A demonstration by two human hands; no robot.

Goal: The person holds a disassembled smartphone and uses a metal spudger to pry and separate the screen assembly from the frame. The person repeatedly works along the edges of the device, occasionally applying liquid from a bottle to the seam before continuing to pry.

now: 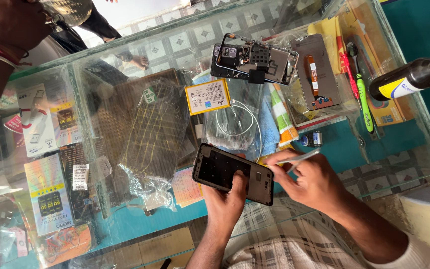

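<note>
Left hand (pixel 227 199) clamps the black phone frame (pixel 232 173) near the tabletop's (pixel 140 224) near edge, thumb pressed on its inner face, the other fingers curled shut beneath it. Right hand (pixel 307 182) pinches a slim pale tool (pixel 302 159), fingers closed tight around it, tip beside the frame's right end. Yellow battery (pixel 208 96) lies mid-tabletop; an opened phone body (pixel 255 59) sits toward the far edge.

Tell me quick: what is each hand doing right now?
Left hand: closed on the black phone frame, thumb pressing its inner face.
Right hand: closed on a thin white tool, pinched like a pen beside the frame.
</note>
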